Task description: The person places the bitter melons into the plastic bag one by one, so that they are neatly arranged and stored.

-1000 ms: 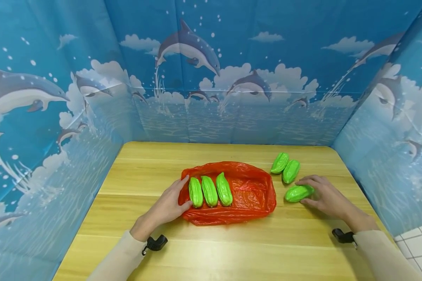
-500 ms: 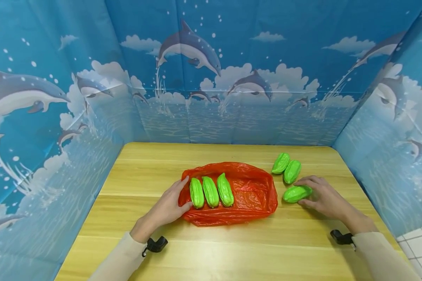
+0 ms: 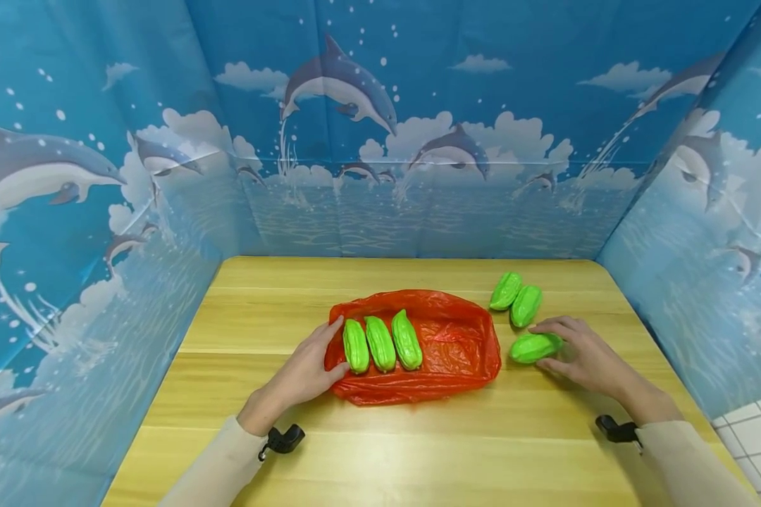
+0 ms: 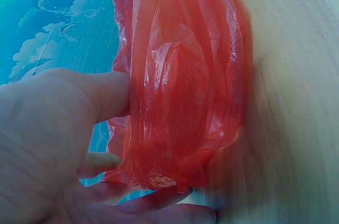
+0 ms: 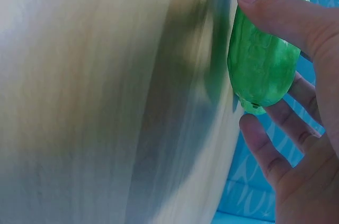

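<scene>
In the head view, a red plastic bag lies with its opening facing up, and three green ridged vegetables sit side by side in its left half. The left hand grips the bag's left end; in the left wrist view its thumb presses on the red plastic, fingers behind. Right of the bag, the right hand holds another green vegetable between thumb and fingers, low over the table. The right wrist view shows the thumb across this vegetable.
Two more green vegetables lie together on the wooden table, behind the held one. Blue dolphin-print sheeting stands behind the table and along both sides. White tiles show at the lower right.
Compared with one second ago, the right hand and its vegetable have shifted slightly left, nearer the bag. The left hand keeps its place on the bag's end.
</scene>
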Motion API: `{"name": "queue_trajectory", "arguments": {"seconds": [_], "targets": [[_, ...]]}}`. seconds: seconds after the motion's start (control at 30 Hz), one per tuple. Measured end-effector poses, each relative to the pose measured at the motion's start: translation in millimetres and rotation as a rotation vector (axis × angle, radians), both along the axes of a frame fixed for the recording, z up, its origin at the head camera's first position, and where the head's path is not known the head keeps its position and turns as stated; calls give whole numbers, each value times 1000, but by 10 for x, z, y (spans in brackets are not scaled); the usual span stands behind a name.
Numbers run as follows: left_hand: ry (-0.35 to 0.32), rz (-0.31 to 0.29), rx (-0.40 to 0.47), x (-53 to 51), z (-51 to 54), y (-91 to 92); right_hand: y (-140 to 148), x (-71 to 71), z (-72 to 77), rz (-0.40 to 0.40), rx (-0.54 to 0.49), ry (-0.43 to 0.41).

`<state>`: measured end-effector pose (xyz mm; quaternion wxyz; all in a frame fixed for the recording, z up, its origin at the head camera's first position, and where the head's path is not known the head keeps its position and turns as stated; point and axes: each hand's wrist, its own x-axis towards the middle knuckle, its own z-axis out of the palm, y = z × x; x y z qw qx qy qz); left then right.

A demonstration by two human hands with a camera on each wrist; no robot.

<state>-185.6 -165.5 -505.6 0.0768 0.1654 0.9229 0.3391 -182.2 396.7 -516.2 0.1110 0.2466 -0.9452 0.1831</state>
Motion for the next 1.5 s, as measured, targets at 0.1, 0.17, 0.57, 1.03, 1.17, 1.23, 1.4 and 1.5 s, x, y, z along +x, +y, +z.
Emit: {"name": "queue_trajectory", "arguments": {"seconds": [0.1,0.17,0.57,1.03,1.17,1.23,1.4,1.5], "targets": [[-3,1,-1,-8,19,4,-16,22,-3,-3,2,8],[-5,3,-2,-12,32,3,-31,33,-7,-4,0,9],[-17,-4,10,-20,39,-11,-122,72,31,-7,-16,19],[-5,2,17,-4,3,-41,-238,138,107,-48,-58,-53],[3,8,12,-3,-2,-30,-242,130,122,-77,-72,-85],[4,12,10,0,-4,-25,-246,121,131,-91,-76,-98],[6,24,16,16,2,-20,-287,68,184,-115,-91,-134],[13,15,12,12,16,1,-298,95,203,-130,-103,-164]]}}
